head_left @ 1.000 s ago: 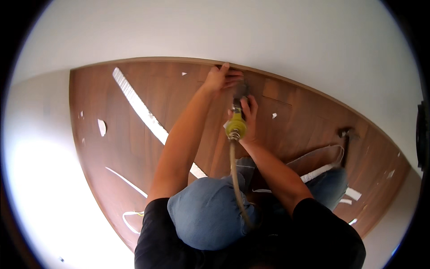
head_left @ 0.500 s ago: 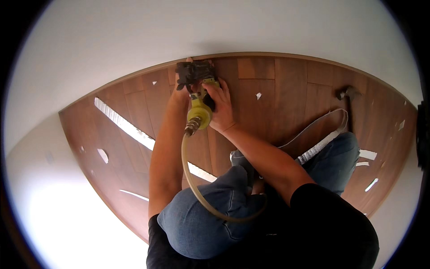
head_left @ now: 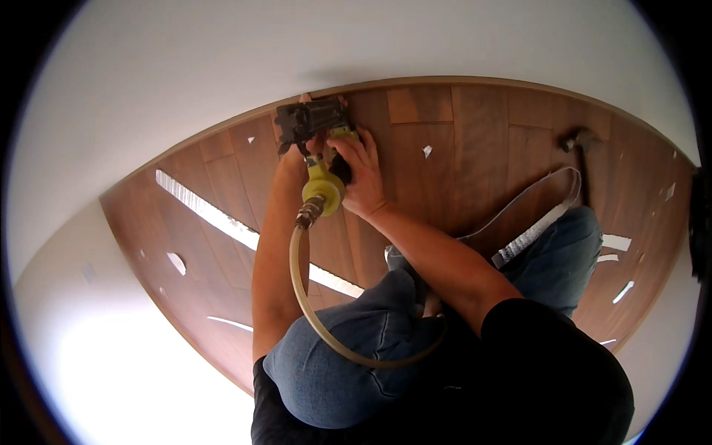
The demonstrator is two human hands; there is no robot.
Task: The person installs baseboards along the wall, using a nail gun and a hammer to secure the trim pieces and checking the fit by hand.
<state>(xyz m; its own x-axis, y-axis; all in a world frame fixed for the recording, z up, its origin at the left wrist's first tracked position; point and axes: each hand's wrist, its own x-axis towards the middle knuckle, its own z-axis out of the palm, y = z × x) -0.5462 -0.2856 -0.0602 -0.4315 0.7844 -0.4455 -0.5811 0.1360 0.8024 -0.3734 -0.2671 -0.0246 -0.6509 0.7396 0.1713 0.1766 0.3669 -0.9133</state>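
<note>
My right hand [head_left: 362, 178] is wrapped round the handle of a yellow-green and black air nailer [head_left: 324, 184]. Its dark nose and magazine lie near the wooden trim strip [head_left: 423, 80] along the foot of the wall. From the nailer's end a pale air hose [head_left: 298, 282] curves back over my bent knee. My left hand [head_left: 294, 160] is beneath and behind the nailer, close to the trim. One of its fingertips shows past the tool at the wall; the other fingers are mostly hidden.
A hammer [head_left: 582, 152] lies on the brown plank floor [head_left: 415, 178] at the right. Long white strips [head_left: 208, 211] lie at the left, and a silvery strip [head_left: 530, 236] sits by my other knee [head_left: 564, 259]. Small white scraps [head_left: 427, 151] are scattered about. A white wall [head_left: 415, 37] rises beyond the trim.
The nailer and both hands have shifted slightly left in the picture, and the hose has swung a little left with them. My right hand keeps its grip. The view itself has moved slightly.
</note>
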